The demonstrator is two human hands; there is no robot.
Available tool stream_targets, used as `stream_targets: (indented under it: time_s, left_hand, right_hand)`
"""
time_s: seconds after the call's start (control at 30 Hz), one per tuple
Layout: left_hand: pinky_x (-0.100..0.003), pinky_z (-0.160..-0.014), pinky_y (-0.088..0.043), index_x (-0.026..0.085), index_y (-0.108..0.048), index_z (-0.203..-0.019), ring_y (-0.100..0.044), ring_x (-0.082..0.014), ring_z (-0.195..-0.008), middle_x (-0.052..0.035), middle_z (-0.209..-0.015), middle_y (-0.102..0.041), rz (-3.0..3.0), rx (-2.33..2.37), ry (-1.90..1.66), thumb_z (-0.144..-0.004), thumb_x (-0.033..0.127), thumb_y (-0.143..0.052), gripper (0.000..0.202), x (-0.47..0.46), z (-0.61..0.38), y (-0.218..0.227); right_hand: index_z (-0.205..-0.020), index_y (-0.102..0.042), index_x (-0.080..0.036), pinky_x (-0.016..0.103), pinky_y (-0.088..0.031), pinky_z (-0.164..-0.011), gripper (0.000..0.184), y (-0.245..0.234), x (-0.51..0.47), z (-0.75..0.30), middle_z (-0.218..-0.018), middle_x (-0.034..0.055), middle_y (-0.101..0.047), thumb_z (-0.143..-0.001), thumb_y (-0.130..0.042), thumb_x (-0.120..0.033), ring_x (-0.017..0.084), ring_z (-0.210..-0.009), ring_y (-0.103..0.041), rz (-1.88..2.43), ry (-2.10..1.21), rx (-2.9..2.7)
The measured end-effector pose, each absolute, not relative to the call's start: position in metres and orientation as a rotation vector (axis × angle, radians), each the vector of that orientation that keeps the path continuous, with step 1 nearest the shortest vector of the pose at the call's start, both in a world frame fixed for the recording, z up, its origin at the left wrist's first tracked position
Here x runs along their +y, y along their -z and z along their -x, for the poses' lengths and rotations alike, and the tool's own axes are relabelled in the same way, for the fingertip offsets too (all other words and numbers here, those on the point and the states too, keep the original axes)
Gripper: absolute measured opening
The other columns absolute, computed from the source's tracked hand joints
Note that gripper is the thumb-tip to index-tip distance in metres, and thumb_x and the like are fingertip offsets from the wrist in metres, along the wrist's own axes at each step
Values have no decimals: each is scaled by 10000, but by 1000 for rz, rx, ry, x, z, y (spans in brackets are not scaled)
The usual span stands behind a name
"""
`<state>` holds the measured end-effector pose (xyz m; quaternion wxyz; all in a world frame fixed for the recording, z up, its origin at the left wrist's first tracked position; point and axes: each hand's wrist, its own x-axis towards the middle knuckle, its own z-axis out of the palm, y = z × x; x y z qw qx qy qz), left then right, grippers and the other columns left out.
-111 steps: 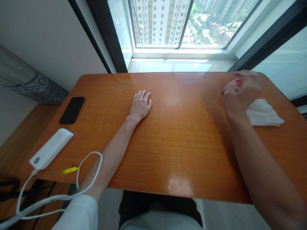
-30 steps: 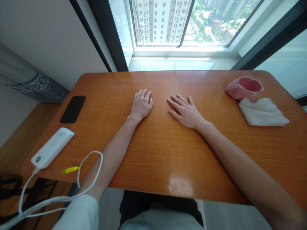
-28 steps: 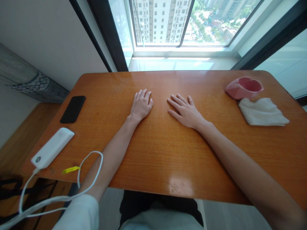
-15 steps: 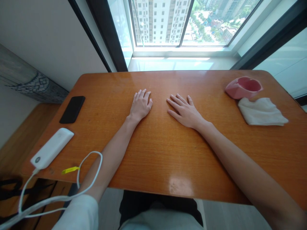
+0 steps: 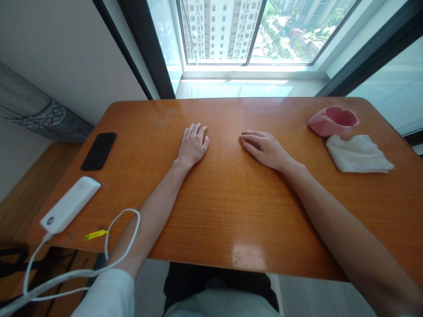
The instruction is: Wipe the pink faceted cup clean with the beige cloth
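My left hand (image 5: 192, 144) lies palm down on the wooden table (image 5: 211, 202), its fingers slightly spread and holding nothing. To its right, my right hand (image 5: 262, 149) is just over the tabletop with its fingers drawn together and stretched out, the thumb a little apart. Nothing shows in it. Nearest to the right hand is a folded white cloth (image 5: 360, 154). Just behind the cloth stands a pink bowl-like container (image 5: 319, 124) with an uneven rim.
On the left side lie a black phone (image 5: 98, 151) and a white power bank (image 5: 71, 205). From the power bank a white cable (image 5: 71, 275) loops over my left forearm, with a yellow tag (image 5: 95, 235) on it. A window (image 5: 224, 33) is beyond the far edge.
My right hand has lifted slightly and shifted right, its spread fingers coming together. My left hand stays where it was.
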<state>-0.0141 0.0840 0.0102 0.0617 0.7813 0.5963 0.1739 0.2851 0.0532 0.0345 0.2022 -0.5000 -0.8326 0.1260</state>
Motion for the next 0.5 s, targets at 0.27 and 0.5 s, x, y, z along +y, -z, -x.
stream_targets:
  time_s: [0.27,0.5]
  left_hand:
    - [-557,-1452,-288,166,-592,-1604,-426,-354,-1687,-142,-1768,-509,-2362,1812,-528,-1114,347,-438,545,85,14,-9]
    - [-547,-1464,-258,112,-579,-1618,-401,-375,-1698,-171,-1778,-483,-2347,1801,-498,-1113,337,-423,575,83,13,-12]
  right_hand:
    - [-1228,-854,-96,395,-637,-903,426,-57,75,-361,-1168,204,-878,-1063,-485,-229,264,-1088,-838,1712,98,-1480]
    - [-1228,-830,16,640,-499,-822,1237,-12,117,-545,-1205,344,-818,-996,-14,-884,399,-1104,-799,1628,735,-920]
